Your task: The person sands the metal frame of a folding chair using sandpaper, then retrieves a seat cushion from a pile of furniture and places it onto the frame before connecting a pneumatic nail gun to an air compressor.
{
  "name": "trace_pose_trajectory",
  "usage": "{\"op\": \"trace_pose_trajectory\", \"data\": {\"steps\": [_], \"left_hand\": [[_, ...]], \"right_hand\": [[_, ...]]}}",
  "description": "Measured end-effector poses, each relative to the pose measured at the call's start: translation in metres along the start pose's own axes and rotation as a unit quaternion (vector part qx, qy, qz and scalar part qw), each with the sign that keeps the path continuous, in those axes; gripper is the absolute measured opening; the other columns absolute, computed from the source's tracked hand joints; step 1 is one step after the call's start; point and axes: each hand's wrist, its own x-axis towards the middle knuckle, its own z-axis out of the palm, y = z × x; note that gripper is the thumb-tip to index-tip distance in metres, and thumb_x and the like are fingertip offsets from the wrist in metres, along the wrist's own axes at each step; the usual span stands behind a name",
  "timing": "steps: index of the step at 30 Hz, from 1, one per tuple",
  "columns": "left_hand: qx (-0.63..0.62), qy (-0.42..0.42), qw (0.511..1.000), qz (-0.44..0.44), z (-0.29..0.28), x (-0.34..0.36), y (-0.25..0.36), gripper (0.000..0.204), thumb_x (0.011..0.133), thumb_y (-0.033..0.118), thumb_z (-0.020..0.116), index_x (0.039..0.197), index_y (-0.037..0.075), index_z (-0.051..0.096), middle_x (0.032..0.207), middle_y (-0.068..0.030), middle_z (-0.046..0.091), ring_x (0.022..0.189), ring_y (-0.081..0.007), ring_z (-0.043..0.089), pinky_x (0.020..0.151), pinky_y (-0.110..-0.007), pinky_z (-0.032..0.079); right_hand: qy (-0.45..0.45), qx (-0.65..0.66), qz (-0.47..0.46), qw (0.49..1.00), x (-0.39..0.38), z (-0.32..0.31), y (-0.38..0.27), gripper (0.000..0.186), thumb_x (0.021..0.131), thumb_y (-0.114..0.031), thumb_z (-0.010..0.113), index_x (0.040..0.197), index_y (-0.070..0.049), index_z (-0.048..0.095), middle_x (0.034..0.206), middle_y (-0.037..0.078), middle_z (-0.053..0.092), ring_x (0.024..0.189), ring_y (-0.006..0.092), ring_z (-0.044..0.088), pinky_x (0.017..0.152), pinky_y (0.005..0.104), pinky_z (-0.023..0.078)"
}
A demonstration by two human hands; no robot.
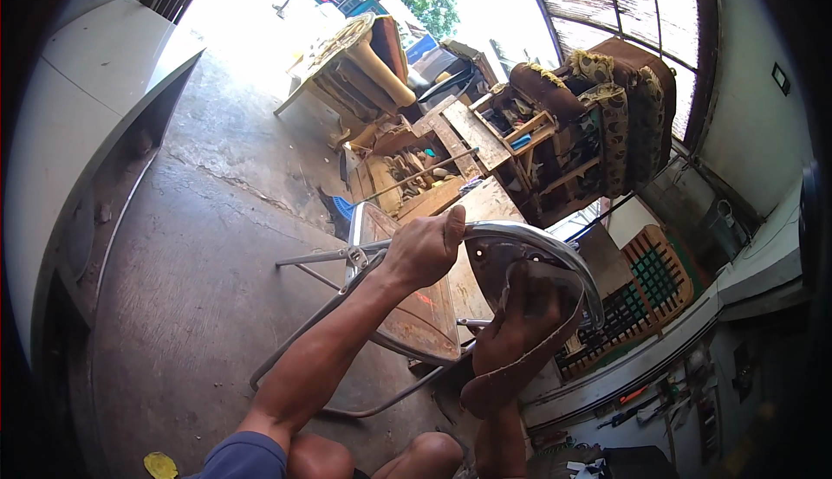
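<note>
A folding chair with a tubular metal frame tilts in front of me. My left hand is closed around its curved back tube, thumb pointing up. Inside that curve sits a dull metal backrest plate with small holes. Against the plate, my right hand has its fingers bent around a thin brown covering piece, whose edge curls down past the wrist. Part of those fingers is in shadow. Below and left of the hands is the worn, brownish chair seat, with the bent leg tubes under it.
A wooden box of tools stands ahead, near a blue-bristled brush. Stripped armchairs stand beyond. A slatted wooden frame leans at right, above hand tools. A pale cabinet borders the left.
</note>
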Motion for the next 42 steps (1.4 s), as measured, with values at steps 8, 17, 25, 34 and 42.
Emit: {"op": "trace_pose_trajectory", "data": {"steps": [8,17,25,34,42], "left_hand": [[0.002,0.007,1.000,0.016,-0.001,-0.009,0.013,0.067,0.104,0.043,0.021,0.075,-0.001,0.062,0.070,-0.0286,0.059,0.075,-0.0498,0.058,0.069,-0.054,0.045],[0.019,0.014,0.999,0.035,-0.003,-0.006,0.009,0.063,0.105,0.042,0.023,0.079,-0.002,0.061,0.068,-0.0280,0.057,0.074,-0.0493,0.057,0.068,-0.053,0.043],[0.017,0.013,1.000,0.017,-0.001,-0.010,0.011,0.064,0.105,0.041,0.022,0.076,0.000,0.062,0.074,-0.0275,0.061,0.077,-0.0489,0.058,0.072,-0.054,0.045],[-0.002,-0.004,1.000,0.014,-0.003,-0.009,0.008,0.061,0.105,0.041,0.023,0.083,-0.001,0.062,0.067,-0.0271,0.057,0.074,-0.0485,0.058,0.069,-0.053,0.043],[-0.022,0.023,0.999,0.023,-0.001,-0.015,0.010,0.060,0.105,0.039,0.026,0.076,-0.001,0.060,0.070,-0.0272,0.058,0.075,-0.0486,0.058,0.069,-0.053,0.044]], "right_hand": [[0.012,0.035,0.028,0.999,0.001,-0.002,-0.006,0.063,0.078,-0.003,0.062,0.139,-0.015,0.052,0.129,0.021,0.040,0.127,0.0433,0.034,0.109,0.0568,0.026],[0.023,0.073,0.054,0.996,-0.002,0.003,0.000,0.061,0.081,-0.005,0.063,0.139,-0.022,0.053,0.131,0.020,0.038,0.128,0.0441,0.030,0.110,0.0562,0.022],[0.075,0.062,0.053,0.994,-0.010,0.010,0.001,0.060,0.075,-0.006,0.066,0.133,-0.024,0.060,0.128,0.018,0.042,0.127,0.0411,0.034,0.109,0.0564,0.023],[0.009,0.138,0.013,0.990,-0.001,0.005,0.008,0.055,0.079,-0.008,0.064,0.132,-0.021,0.061,0.125,0.019,0.044,0.123,0.0400,0.037,0.108,0.0559,0.023],[0.120,0.112,0.001,0.986,0.009,0.007,-0.002,0.048,0.074,0.002,0.064,0.120,-0.012,0.067,0.117,0.019,0.051,0.108,0.0351,0.052,0.091,0.0446,0.047]]}}
